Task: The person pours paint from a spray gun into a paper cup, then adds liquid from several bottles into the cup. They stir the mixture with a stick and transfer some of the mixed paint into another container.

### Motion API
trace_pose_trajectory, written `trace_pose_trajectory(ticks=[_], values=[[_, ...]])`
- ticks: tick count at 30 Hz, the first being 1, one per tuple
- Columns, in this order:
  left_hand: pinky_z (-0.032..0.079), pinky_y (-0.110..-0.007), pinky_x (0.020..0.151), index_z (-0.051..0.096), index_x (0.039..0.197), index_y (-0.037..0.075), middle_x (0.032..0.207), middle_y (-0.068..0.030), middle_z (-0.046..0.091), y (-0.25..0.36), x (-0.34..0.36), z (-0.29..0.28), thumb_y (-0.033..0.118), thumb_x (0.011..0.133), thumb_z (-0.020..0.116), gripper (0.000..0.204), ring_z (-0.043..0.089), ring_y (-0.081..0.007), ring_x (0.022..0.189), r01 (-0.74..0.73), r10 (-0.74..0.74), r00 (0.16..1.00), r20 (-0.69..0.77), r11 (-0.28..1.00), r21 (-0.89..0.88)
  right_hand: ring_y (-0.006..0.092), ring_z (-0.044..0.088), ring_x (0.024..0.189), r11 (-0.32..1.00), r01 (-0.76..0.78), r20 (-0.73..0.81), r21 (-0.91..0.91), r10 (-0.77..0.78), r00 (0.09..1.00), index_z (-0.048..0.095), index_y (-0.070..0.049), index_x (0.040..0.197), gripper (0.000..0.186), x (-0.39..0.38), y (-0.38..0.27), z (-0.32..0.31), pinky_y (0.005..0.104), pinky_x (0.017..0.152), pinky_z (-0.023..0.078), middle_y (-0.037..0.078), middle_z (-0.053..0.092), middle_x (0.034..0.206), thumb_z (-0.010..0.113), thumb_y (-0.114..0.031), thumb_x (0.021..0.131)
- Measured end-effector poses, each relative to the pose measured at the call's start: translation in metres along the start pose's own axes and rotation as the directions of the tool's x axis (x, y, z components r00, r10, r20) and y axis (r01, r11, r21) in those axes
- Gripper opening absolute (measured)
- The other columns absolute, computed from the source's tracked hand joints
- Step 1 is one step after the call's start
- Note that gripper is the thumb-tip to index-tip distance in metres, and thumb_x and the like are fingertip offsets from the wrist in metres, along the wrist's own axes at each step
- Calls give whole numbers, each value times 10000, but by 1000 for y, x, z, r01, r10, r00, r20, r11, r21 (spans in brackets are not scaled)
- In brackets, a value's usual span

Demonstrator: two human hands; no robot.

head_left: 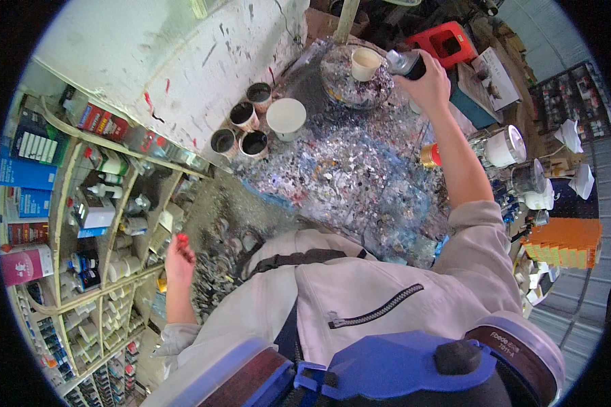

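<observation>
Up at the far side of the table, my right hand (429, 83) is closed around a small bottle (402, 64), clear at one end and dark at the other. The bottle is tipped nearly level, its clear end pointing left at a cream cup (366, 64). I cannot see whether anything flows from it. Under the cup is a round, paint-crusted stand (353, 95). Low on the left, away from the table, the curled fingers of my left hand (179, 263) hold a small red cap-like piece (182, 239).
Several dark-filled cups (254, 144) and a white-lidded tub (286, 119) stand along the wall side of the spattered table (346, 176). Shelves (81, 271) packed with boxes and bottles rise at left. White buckets (504, 146) and an orange box (562, 241) are at right.
</observation>
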State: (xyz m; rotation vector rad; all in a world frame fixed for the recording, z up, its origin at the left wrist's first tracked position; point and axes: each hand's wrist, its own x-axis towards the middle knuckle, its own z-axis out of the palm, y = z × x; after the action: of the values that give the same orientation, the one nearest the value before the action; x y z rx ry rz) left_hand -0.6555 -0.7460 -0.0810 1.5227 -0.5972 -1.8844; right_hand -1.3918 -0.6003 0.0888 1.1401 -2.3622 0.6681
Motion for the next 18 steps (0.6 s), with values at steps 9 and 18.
trace_pose_trajectory(ticks=[9, 18], values=[[400, -302, 533, 589, 892, 198, 720, 49, 556, -161, -17, -253, 543, 1095, 596, 400, 472, -134, 607, 238, -236, 863, -448, 970, -52, 340, 671, 1283, 977, 144, 81, -159, -132, 988, 657, -250, 1459, 825, 31, 6, 15, 513, 1105, 507, 87, 727, 1353, 935, -421, 702], [567, -361, 715, 652, 1011, 175, 848, 36, 618, -221, -57, -303, 540, 1098, 616, 377, 604, -154, 727, 288, -220, 838, -499, 955, 64, 295, 623, 1331, 923, 309, 73, -229, -300, 951, 652, -292, 1452, 755, 41, 2, 23, 492, 1128, 469, 34, 700, 1357, 886, -376, 740]])
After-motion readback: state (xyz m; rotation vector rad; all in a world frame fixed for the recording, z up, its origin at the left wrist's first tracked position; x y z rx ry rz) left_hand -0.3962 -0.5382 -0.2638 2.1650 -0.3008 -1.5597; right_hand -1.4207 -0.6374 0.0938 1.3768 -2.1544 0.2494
